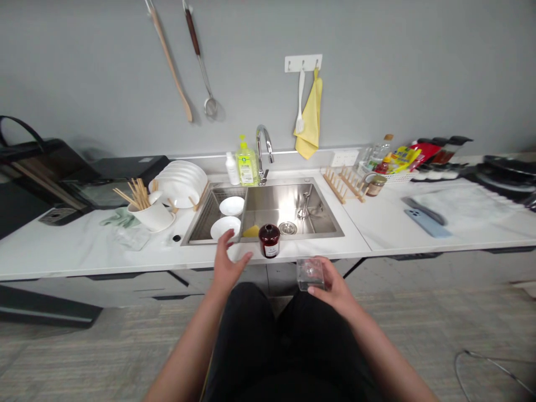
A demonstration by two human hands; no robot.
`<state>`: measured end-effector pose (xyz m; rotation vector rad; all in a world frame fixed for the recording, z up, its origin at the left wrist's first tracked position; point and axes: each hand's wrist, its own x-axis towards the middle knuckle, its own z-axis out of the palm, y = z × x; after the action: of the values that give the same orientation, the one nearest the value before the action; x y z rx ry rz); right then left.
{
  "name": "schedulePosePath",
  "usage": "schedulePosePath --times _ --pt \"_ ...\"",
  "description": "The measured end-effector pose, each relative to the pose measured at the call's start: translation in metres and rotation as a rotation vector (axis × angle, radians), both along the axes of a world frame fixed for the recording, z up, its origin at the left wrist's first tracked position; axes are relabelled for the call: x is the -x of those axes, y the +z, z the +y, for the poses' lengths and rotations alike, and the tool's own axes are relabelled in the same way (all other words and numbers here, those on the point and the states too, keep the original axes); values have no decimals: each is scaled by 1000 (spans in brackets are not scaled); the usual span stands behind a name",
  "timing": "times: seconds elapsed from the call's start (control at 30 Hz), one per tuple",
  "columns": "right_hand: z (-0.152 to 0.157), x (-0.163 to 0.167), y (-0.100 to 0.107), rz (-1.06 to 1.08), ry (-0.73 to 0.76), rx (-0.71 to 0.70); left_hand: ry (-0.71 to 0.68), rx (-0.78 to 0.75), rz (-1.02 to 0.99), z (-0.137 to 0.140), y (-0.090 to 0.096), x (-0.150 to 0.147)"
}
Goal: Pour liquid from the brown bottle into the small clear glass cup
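My right hand grips a clear, square-sided container in front of the counter edge. My left hand is raised with thumb and fingers apart, holding nothing. It is nearest to a dark red glass bottle with a narrow neck and a pale label, standing upright at the sink's front rim. Just beyond my left fingers, a white bowl lies in the left part of the sink, with a second white bowl behind it. Something yellow shows beside the bowls.
A chrome faucet rises behind the sink, beside a green soap bottle. White plates and a cup of chopsticks stand left. On the right are a wooden rack, a jar and a phone.
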<state>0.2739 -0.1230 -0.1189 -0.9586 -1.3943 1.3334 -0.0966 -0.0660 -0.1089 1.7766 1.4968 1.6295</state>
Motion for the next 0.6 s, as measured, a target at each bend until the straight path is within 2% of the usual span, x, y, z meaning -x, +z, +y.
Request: schedulePosePath --times 0.1,0.23,0.33,0.43,0.6 --pt "7 -1 4 2 -39 3 -171 147 -125 20 -13 -50" --pt "19 -5 7 -37 -86 -47 -212 308 -242 42 -21 -78" --pt "31 -9 12 -56 -94 -78 -173 367 -215 46 -20 -83" --pt "50 -13 22 -73 -109 -104 -151 344 -158 45 -16 -81" --pt "105 -16 42 -110 -70 -144 -175 305 -107 55 0 -68"
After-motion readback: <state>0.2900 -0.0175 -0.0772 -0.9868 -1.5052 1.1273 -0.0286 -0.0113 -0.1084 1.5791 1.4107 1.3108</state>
